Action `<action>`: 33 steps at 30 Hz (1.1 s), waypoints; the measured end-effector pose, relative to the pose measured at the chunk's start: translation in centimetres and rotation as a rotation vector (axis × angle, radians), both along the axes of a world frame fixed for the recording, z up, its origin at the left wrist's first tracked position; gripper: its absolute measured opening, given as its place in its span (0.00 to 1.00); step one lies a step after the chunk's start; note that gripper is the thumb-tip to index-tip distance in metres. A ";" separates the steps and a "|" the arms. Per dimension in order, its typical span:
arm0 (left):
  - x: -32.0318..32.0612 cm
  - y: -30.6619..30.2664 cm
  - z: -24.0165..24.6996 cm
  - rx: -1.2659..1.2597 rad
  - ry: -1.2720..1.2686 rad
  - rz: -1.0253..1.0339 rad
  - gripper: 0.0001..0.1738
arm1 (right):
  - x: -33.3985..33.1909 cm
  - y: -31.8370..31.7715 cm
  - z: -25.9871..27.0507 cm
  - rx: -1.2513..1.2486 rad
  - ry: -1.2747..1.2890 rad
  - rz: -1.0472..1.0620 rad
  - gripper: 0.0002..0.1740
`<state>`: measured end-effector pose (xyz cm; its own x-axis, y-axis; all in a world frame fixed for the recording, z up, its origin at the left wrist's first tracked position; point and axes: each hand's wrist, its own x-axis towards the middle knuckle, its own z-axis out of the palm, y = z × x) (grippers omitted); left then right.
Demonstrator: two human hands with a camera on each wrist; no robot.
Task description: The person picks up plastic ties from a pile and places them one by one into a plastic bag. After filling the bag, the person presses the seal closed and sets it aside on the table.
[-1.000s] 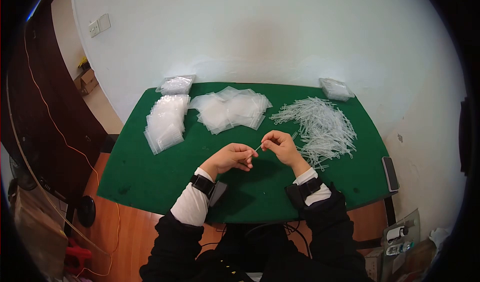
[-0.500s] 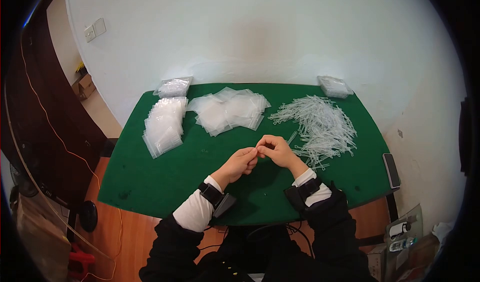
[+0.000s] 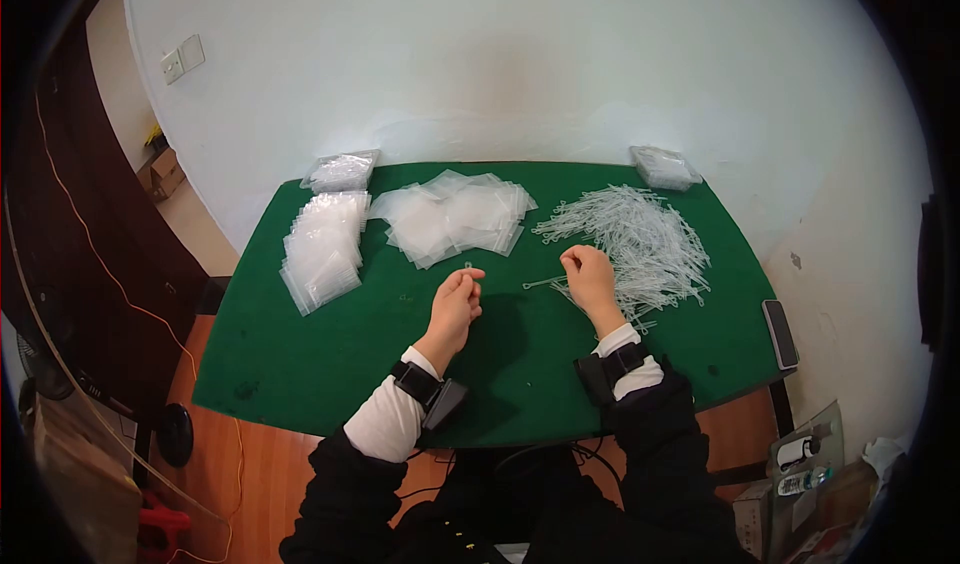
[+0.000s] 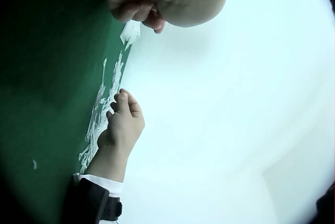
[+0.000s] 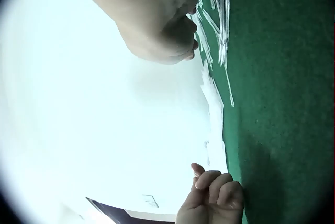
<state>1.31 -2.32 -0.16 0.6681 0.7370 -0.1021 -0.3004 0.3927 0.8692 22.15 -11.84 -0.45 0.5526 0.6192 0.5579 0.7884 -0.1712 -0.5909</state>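
Note:
In the head view my left hand [image 3: 455,312] is raised over the green table [image 3: 380,364], its thumb pressed to the curled index finger. It pinches a thin clear plastic stick, whose small looped end [image 3: 468,265] sticks up past the fingertips. My right hand [image 3: 592,282] hovers at the left edge of a pile of clear plastic sticks [image 3: 655,249]; its fingers curl in towards the thumb. I cannot tell whether anything small is between them. Left of that hand lies a loose looped stick [image 3: 543,284], also visible in the right wrist view as a thin stick [image 5: 229,87].
Clear flat bags [image 3: 455,219] are spread at the back middle, and a fanned row of bags [image 3: 325,254] lies to their left. Filled packs [image 3: 342,171] and another pack [image 3: 666,167] stand at the back corners. A phone-like device [image 3: 780,334] sits on the right edge.
My hands were together over a thin stick; now they are apart. The left has drawn back leftward with the stick, and the right has moved right to the pile's edge.

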 end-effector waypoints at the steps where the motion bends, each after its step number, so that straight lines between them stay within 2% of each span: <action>1: 0.0 0.2 0.0 0.000 -0.001 0.002 0.11 | 0.0 -0.1 0.0 -0.076 -0.083 -0.041 0.03; 2: -0.1 0.3 -0.1 0.004 -0.004 0.021 0.11 | -0.1 -0.1 0.0 -0.154 -0.166 -0.082 0.03; 3: -0.1 0.4 -0.2 0.008 -0.009 0.039 0.11 | -0.2 -0.3 -0.1 -0.155 -0.168 -0.081 0.03; 6: 0.0 0.5 -0.4 0.014 -0.036 0.061 0.11 | -0.4 -0.7 -0.2 -0.408 -0.154 -0.119 0.03; 9: 0.0 0.5 -0.4 0.020 -0.074 0.066 0.12 | -0.3 -0.6 -0.2 -0.430 -0.124 -0.083 0.02; 16: 0.0 0.3 0.3 0.156 -0.173 0.275 0.11 | -0.8 -0.6 0.1 -0.489 -0.116 -0.077 0.01; 19: 0.2 0.6 -0.3 0.175 -0.205 0.266 0.11 | -1.0 -0.6 0.2 -0.493 -0.134 -0.101 0.01; 25: 0.6 0.5 -0.7 0.070 -0.301 0.185 0.11 | -1.5 -0.5 0.4 -0.395 -0.184 -0.033 0.02; 27: 0.3 0.2 -0.3 0.044 -0.336 0.095 0.11 | -1.7 -0.4 0.5 -0.359 -0.200 -0.011 0.02; 28: 0.1 0.1 -0.1 0.032 -0.354 0.050 0.11 | -1.7 -0.2 0.6 -0.302 -0.169 0.045 0.02; 31: -0.1 0.2 0.2 0.056 -0.350 0.088 0.11 | -2.1 0.2 0.8 -0.186 -0.107 0.154 0.02; 33: -0.1 0.3 0.3 0.068 -0.346 0.107 0.11 | -2.8 0.6 0.7 0.054 0.023 0.298 0.03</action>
